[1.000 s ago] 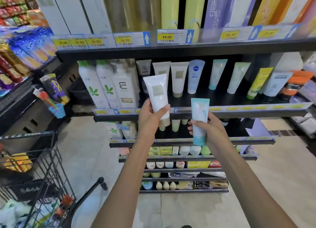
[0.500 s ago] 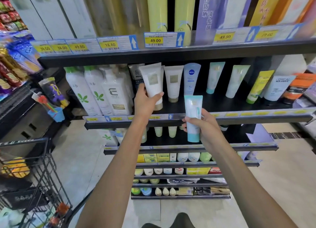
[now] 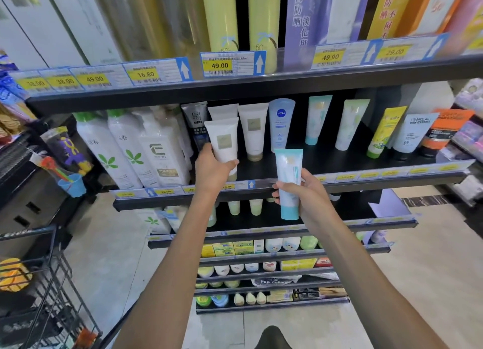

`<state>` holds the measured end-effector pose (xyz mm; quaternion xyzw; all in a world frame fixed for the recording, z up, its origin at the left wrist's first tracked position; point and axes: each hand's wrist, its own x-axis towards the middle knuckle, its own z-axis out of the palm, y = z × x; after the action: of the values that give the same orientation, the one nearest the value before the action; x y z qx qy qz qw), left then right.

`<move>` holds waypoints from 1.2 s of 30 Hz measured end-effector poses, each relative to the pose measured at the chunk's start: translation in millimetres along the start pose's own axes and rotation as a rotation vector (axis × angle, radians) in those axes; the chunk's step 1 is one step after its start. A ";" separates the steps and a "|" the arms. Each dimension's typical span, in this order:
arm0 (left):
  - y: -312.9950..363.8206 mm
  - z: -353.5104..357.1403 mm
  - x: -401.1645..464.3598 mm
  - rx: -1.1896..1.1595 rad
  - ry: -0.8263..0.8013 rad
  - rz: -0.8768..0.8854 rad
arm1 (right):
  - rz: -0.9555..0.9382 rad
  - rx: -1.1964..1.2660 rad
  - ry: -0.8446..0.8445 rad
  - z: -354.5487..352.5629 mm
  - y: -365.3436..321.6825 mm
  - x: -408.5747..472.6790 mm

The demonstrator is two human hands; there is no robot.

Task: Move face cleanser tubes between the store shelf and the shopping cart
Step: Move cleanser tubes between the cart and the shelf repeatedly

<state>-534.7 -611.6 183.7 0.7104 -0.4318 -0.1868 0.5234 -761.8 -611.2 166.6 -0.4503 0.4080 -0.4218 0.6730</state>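
My left hand (image 3: 213, 166) grips a white cleanser tube with a gold cap (image 3: 223, 142), held upright over the black shelf (image 3: 339, 163), just in front of another white tube and beside a matching one (image 3: 253, 131). My right hand (image 3: 304, 194) holds a teal-and-white tube (image 3: 288, 176), cap down, in front of the shelf's front edge. A Nivea tube (image 3: 281, 123) and two pale green tubes (image 3: 316, 118) stand on the shelf behind it. The black wire shopping cart (image 3: 44, 283) is at lower left.
White pump bottles (image 3: 130, 149) fill the shelf's left side. Yellow, L'Oreal and orange tubes (image 3: 415, 134) stand at the right. Price tags (image 3: 227, 63) line the upper shelf edge. Lower shelves hold small tubes and boxes (image 3: 235, 248). Snack racks (image 3: 15, 118) stand at far left.
Both hands have moved up and forward toward the shelf. The white tube has gone from in front of the shelf edge to over the shelf, among the other white tubes.
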 end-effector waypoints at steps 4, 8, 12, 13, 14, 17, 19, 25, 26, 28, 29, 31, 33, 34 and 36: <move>-1.0 0.0 -1.6 0.017 -0.010 -0.001 | -0.003 0.012 0.018 -3.7 0.9 0.5; -2.1 -0.5 -2.7 0.044 -0.016 -0.003 | -0.003 0.006 0.035 -7.3 2.0 1.2; 0.3 -3.8 -4.8 0.035 -0.038 -0.015 | -0.014 0.002 0.041 -9.2 1.5 1.5; 0.8 -4.2 -5.4 0.033 -0.041 -0.016 | -0.018 0.001 0.040 -9.9 1.2 1.7; 1.7 -4.6 -6.2 0.033 -0.046 -0.017 | -0.023 0.001 0.038 -10.6 1.0 2.2; 3.8 -5.2 -8.1 0.033 -0.050 -0.024 | -0.041 -0.006 0.031 -13.3 -0.2 3.6; 4.4 -6.0 -9.0 0.035 -0.056 -0.032 | -0.055 -0.014 0.030 -15.7 -2.3 4.3; 3.0 -8.9 -11.7 0.035 -0.089 -0.025 | -0.085 -0.019 0.020 -23.5 -15.0 3.3; 3.1 -9.2 -12.1 0.036 -0.093 -0.025 | -0.087 -0.017 0.020 -24.1 -16.9 3.1; 2.7 -9.4 -12.3 0.036 -0.095 -0.025 | -0.091 -0.018 0.026 -25.5 -20.0 3.2; 2.4 -9.2 -12.6 0.035 -0.095 -0.025 | -0.090 -0.024 0.032 -26.4 -20.8 4.0; 1.4 -8.8 -13.5 0.032 -0.099 -0.029 | -0.089 -0.031 0.042 -27.8 -22.2 6.2; 0.4 -8.2 -15.4 0.016 -0.098 -0.046 | -0.096 -0.031 0.056 -29.6 -24.1 8.1; 0.3 -8.5 -17.8 0.009 -0.087 -0.055 | -0.103 -0.031 0.071 -30.4 -25.8 8.4; 0.2 -9.3 -26.9 0.020 -0.016 -0.046 | -0.127 -0.046 0.098 -32.0 -31.5 8.2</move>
<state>-543.1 -584.5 182.4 0.7237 -0.4214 -0.2002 0.5086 -795.3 -634.7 186.8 -0.4693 0.4206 -0.4759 0.6135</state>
